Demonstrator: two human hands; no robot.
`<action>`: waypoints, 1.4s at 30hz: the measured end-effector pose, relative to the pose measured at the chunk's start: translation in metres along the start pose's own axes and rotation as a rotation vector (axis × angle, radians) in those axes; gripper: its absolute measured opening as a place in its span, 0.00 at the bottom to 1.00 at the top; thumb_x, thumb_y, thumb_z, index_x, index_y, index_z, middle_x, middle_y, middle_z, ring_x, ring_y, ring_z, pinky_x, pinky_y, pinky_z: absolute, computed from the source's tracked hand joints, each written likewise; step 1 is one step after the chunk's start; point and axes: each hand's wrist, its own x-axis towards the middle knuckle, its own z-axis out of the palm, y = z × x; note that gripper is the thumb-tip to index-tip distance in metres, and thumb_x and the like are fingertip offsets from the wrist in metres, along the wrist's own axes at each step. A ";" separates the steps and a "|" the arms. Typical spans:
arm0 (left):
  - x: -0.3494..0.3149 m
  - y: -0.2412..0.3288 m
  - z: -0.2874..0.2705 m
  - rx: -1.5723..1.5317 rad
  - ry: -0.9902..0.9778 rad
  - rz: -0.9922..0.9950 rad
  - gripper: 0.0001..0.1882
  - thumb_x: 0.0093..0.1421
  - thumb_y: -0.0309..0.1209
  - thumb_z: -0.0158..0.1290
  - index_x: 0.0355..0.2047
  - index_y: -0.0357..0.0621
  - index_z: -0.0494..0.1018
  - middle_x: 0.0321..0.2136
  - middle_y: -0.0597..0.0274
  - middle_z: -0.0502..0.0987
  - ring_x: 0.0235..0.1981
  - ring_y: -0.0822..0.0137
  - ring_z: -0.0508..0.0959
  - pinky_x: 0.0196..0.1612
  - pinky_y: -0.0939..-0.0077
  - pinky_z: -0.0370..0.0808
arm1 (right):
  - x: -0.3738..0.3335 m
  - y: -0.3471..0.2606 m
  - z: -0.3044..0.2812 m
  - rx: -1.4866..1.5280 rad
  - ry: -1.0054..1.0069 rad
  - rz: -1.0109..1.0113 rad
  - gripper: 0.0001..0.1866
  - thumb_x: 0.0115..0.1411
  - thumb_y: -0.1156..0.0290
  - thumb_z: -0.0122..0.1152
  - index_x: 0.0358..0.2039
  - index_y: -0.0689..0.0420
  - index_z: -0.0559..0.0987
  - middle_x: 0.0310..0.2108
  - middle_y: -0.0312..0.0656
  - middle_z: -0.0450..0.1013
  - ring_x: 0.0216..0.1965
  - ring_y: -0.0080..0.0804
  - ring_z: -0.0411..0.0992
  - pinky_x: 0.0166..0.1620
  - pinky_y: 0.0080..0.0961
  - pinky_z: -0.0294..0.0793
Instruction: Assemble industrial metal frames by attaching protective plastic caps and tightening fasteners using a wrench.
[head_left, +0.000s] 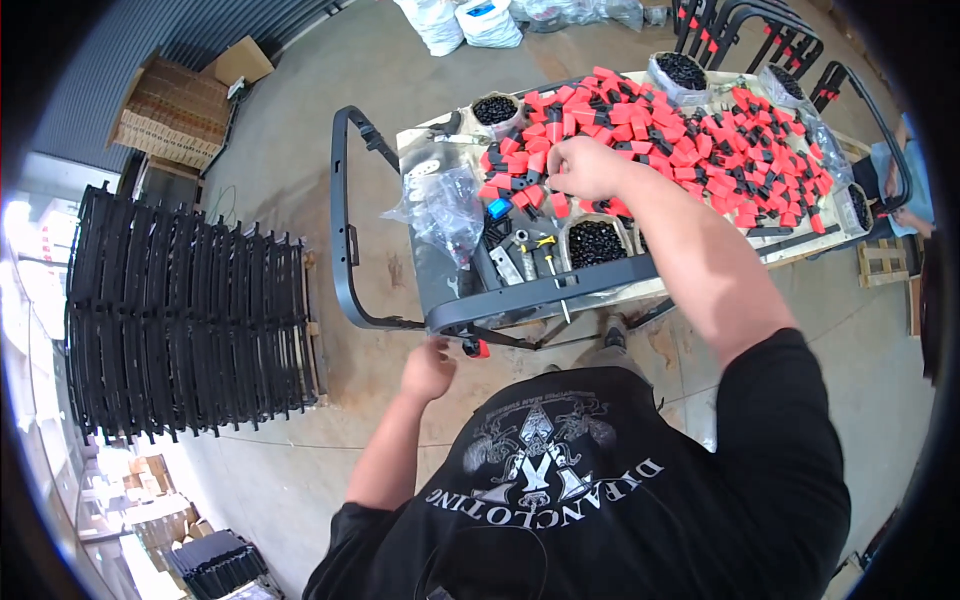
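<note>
A large heap of red-and-black plastic pieces point(690, 150) covers much of the worktable point(425, 270). My right hand point(585, 168) reaches over the heap's left side, its fingers drawn together and pointing down among the pieces. Whatever it pinches is hidden. A black bent-tube frame point(345, 215) stands at the table's left end and runs along the near edge. My left hand point(428, 370) is low beside the frame's near corner, close to a red-and-black piece point(476, 348) fitted under the tube. Its fingers are blurred, and contact with the frame cannot be made out.
Tubs of small black parts point(596, 243) stand around the heap. A clear plastic bag point(447, 215), yellow-handled screwdrivers point(548, 250) and a blue object point(499, 208) lie at the left. Stacked black frames point(190, 310) stand farther left. Another person point(905, 190) is at far right.
</note>
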 end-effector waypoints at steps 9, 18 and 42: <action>0.135 0.132 -0.121 -0.174 0.427 0.251 0.15 0.62 0.25 0.51 0.48 0.34 0.78 0.45 0.44 0.82 0.46 0.53 0.83 0.52 0.64 0.77 | -0.002 0.007 0.001 0.104 -0.244 0.146 0.16 0.54 0.61 0.68 0.35 0.61 0.84 0.33 0.51 0.81 0.38 0.42 0.80 0.43 0.36 0.78; 0.344 0.028 -0.053 0.129 0.650 0.058 0.18 0.58 0.23 0.47 0.48 0.36 0.77 0.47 0.39 0.79 0.45 0.45 0.82 0.51 0.57 0.78 | -0.004 0.008 0.000 0.165 -0.288 0.103 0.17 0.58 0.61 0.66 0.40 0.62 0.82 0.39 0.54 0.80 0.45 0.49 0.79 0.50 0.39 0.76; 0.392 0.046 -0.014 0.190 0.083 0.008 0.30 0.44 0.54 0.67 0.42 0.47 0.82 0.41 0.45 0.83 0.45 0.49 0.83 0.50 0.57 0.78 | -0.001 0.011 0.003 0.151 -0.342 0.123 0.16 0.59 0.61 0.66 0.40 0.61 0.81 0.41 0.54 0.80 0.46 0.49 0.78 0.51 0.38 0.76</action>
